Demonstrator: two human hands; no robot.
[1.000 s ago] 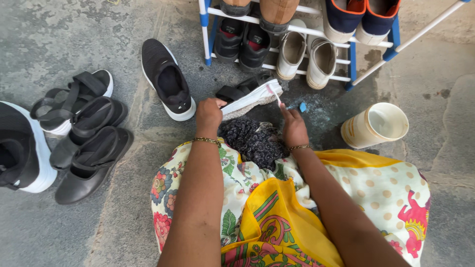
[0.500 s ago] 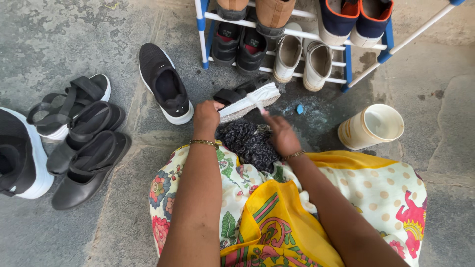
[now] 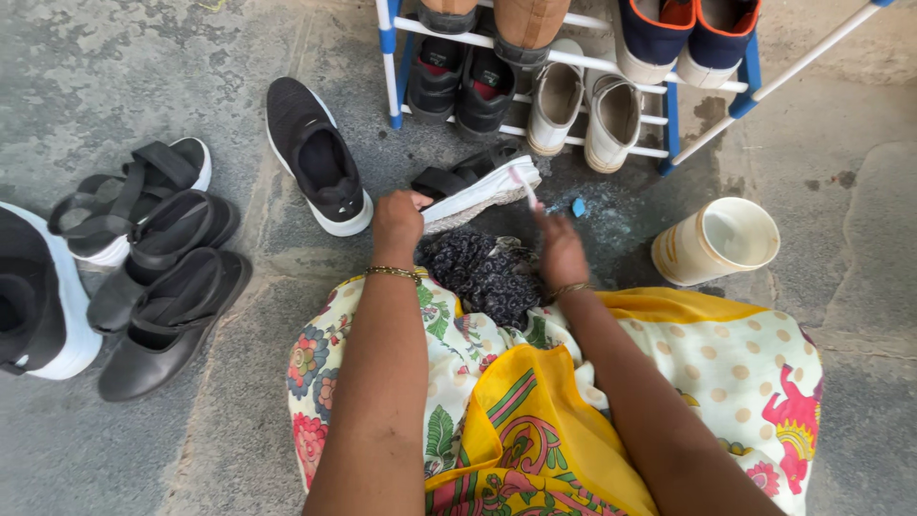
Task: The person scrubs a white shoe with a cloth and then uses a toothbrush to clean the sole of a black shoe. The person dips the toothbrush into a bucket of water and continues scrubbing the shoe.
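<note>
The left hand is closed around the heel end of a black strapped sandal with a white rubber sole, holding it tipped on its side so the white edge faces up, just in front of the person's knees and over a dark crinkled cloth spread on the lap. The right hand grips a thin pale brush handle, its tip touching the far end of the white sole; whether bristles are in contact is too small to tell. To scrub well, my judgement is that the left grip should stay firm near the heel so the sole does not twist, while the right makes short strokes along the edge rather than across it. A small blue block lies on the wet grey stone floor just beyond the right hand, and a cream plastic mug lies tilted a little further to the right, near enough for an elbow swing to knock it. Straight ahead of both hands the white and blue shoe rack closes off forward room. A black slip-on sneaker sits just left of the left hand, with black sandals well apart further left; open floor lies between them.
</note>
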